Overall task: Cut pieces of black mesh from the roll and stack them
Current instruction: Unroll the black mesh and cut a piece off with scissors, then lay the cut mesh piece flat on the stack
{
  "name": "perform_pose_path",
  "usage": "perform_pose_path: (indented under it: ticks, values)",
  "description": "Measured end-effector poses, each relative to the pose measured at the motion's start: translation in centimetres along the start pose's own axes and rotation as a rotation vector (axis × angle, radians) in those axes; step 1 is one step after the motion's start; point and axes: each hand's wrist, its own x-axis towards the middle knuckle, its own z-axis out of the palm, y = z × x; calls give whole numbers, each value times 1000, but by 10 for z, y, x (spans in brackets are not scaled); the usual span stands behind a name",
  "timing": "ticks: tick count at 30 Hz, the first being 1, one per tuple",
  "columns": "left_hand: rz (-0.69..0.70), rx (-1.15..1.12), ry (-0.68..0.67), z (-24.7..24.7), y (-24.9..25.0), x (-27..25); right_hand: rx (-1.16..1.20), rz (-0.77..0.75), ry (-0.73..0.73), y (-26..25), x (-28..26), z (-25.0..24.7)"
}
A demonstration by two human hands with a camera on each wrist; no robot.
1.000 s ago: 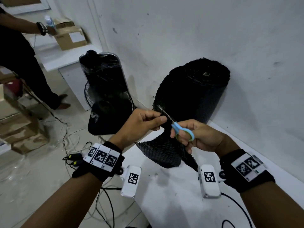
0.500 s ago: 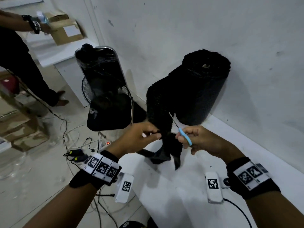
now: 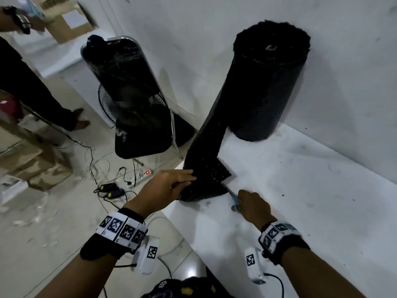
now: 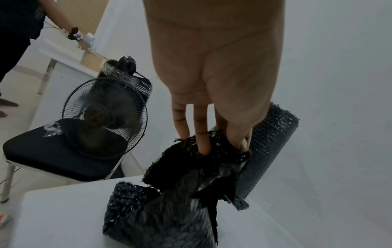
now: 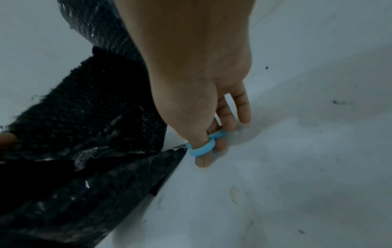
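Observation:
A thick roll of black mesh (image 3: pixel 266 87) (image 4: pixel 269 151) stands upright on the white table (image 3: pixel 300 201) against the wall. A loose strip of mesh (image 3: pixel 206 155) runs from it down to the table near the left edge. My left hand (image 3: pixel 167 188) (image 4: pixel 214 139) pinches the strip's low end (image 4: pixel 191 166) with fingers and thumb, just over black pieces lying flat (image 3: pixel 217 173) (image 5: pixel 84 193). My right hand (image 3: pixel 249 205) (image 5: pixel 207 134) grips blue-handled scissors (image 3: pixel 235 202) (image 5: pixel 203 146), thumb through a loop, low at the table beside the mesh; the blades are mostly hidden.
Left of the table a black chair (image 3: pixel 137 117) (image 4: pixel 55 154) carries a black fan (image 4: pixel 106 115). Cables and a power strip (image 3: pixel 144 174) lie on the floor. Another person (image 3: pixel 23 78) stands far left by cardboard boxes (image 3: pixel 68 20). The white wall is close behind the roll.
Both hands have come down from mid-air to the table's left edge, the left pulling the mesh strip down with it. The scissors dropped from the strip to table level.

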Motion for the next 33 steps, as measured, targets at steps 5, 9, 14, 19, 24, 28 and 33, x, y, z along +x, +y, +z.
perform_pose_path:
  ticks: [5,9,14,19,24,28,33]
  values:
    - [-25,-61,126,-9,0,-8,-160,5,84,-13,3,2]
    - [-30,-71,168,-10,-1,-17,-307,17,27,-20,3,-6]
    - [-51,-170,71,-3,19,-24,-385,-22,-46,-30,-4,-17]
    - [5,-185,22,6,41,-17,-273,16,-118,-30,-22,-32]
    - [128,-191,-8,27,85,13,645,-141,-251,-25,-80,-68]
    - [261,-162,-133,51,140,44,850,-145,71,-11,-116,-68]
    - [408,-207,-166,74,210,72,882,31,466,33,-161,-94]
